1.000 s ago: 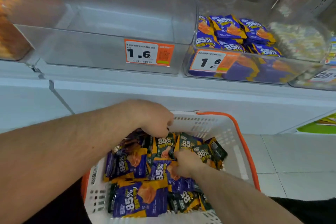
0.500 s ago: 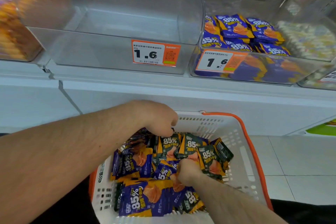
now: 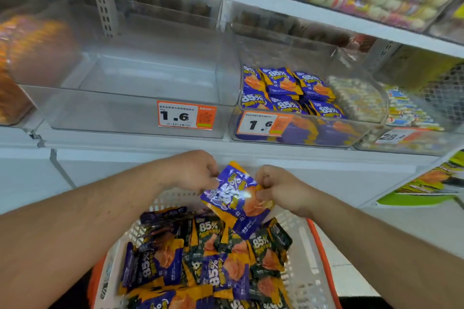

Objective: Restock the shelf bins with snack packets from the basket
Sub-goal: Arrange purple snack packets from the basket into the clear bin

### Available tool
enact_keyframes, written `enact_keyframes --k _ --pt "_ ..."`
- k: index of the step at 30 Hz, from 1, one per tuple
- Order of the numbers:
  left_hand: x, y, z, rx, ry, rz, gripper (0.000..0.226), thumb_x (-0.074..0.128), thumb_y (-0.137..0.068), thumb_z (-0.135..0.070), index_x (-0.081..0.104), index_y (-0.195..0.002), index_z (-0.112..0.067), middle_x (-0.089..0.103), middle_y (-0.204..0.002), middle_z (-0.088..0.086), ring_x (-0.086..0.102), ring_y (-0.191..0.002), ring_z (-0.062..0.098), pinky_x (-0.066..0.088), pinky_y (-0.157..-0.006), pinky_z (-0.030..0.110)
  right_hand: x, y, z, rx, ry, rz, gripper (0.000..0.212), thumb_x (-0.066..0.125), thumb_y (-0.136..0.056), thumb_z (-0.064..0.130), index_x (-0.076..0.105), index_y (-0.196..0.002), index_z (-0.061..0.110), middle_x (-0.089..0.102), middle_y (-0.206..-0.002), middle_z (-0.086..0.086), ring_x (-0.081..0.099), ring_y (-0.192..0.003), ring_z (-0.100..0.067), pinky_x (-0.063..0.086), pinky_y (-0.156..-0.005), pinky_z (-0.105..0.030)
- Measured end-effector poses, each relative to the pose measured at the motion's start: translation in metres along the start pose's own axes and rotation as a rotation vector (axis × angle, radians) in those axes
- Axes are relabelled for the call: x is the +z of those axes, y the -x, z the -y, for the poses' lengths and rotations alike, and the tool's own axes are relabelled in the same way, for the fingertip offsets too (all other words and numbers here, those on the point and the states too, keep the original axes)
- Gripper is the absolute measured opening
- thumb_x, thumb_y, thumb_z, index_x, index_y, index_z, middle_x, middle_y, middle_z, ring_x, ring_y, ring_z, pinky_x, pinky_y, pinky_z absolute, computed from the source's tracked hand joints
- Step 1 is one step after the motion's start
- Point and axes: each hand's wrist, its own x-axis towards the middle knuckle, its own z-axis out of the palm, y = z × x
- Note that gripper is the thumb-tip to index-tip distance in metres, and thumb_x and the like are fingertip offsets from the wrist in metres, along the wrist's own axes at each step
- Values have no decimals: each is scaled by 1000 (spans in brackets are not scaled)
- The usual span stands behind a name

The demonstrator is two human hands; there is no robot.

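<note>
Far left on the shelf, a clear bin [image 3: 15, 78] holds blurred orange-brown goods. Next to it stands a clear bin [image 3: 130, 98] with no packets visible inside, bearing an orange price label [image 3: 186, 115] reading 1.6 on its front wall. Below, the left hand [image 3: 194, 170] is raised above the basket, fingers curled, pinching the left edge of a purple snack packet [image 3: 234, 198]. The packet hangs tilted in the air between the two hands, above the far end of the basket and in front of the white shelf base. The white basket [image 3: 303, 238], rimmed in orange, sits low in the centre and holds a heap of purple packets [image 3: 160, 263] mixed with dark green packets [image 3: 266, 248]. The right hand [image 3: 281, 189] grips the packet's right edge, fingers curled around it. Above and to the right, a second clear bin [image 3: 361, 130] contains stacked purple packets [image 3: 288, 90] of the same kind and carries its own 1.6 label [image 3: 263, 124]. Further right, a bin of pale wrapped goods [image 3: 359, 100] follows, with a label [image 3: 396, 136] reading 28 and an unclear last digit.
</note>
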Motion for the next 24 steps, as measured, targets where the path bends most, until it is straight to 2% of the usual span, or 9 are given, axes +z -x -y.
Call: enact_keyframes --k 2,3,6,8,11,15,19,22,24 --pt "-4 3 -7 34 163 -91 9 63 -86 -9 69 -93 -9 73 -92 7 67 -79 19 49 -63 23 -5 11 12 -63 -4 -54 35 56 -84 -20 42 -81 12 54 -49 13 47 -46 -1 37 -50 -14" --pt "-8 4 -9 62 197 -132 9 63 -87 -7 69 -91 -12 72 -89 5 65 -71 11 47 -59 17 -5 15 17 -113 4 -104 34 58 -83 -17 42 -82 13 55 -55 11 48 -49 -5 40 -53 -18" --pt "-17 6 -16 142 215 -241 17 63 -88 -6 66 -83 -22 67 -79 -3 55 -58 -3 41 -53 8 -1 22 18 -337 270 -365 29 71 -78 9 47 -86 22 56 -97 -2 55 -77 -10 46 -69 -23" --pt "-20 7 -21 185 248 -291 22 64 -88 -5 65 -80 -25 65 -74 -5 54 -60 1 43 -59 16 5 27 23 -530 482 -523 34 76 -69 29 50 -91 23 49 -114 2 54 -98 -9 45 -79 -23" --pt "-21 9 -30 227 313 -327 18 63 -89 -4 68 -84 -20 70 -78 2 58 -66 9 48 -68 29 18 32 35 -648 607 -650 56 75 -60 53 55 -102 21 44 -127 -1 57 -107 -21 50 -88 -30" --pt "-22 11 -36 228 419 -346 25 61 -90 -3 66 -80 -25 72 -83 5 62 -71 13 50 -71 30 22 27 40 -610 692 -752 70 69 -54 56 52 -111 19 41 -133 -8 55 -114 -34 52 -89 -43" --pt "-24 11 -44 259 557 -395 27 60 -90 -3 69 -79 -25 73 -79 1 63 -66 8 51 -64 26 14 28 51 -663 726 -826 70 72 -54 44 56 -115 15 47 -132 -13 54 -117 -37 52 -87 -47" --pt "-27 9 -52 395 529 -763 15 59 -91 -20 68 -81 -29 68 -73 -15 57 -65 0 47 -68 23 -27 25 71 -767 618 -1022 61 70 -57 40 61 -108 8 52 -127 -16 53 -119 -30 48 -94 -37" --pt "-30 6 -51 510 199 -1034 22 53 -85 -31 70 -96 -22 68 -93 -9 58 -86 9 43 -81 28 -66 21 90 -673 451 -1112 57 67 -61 44 59 -106 10 52 -121 -9 50 -113 -18 41 -89 -23"
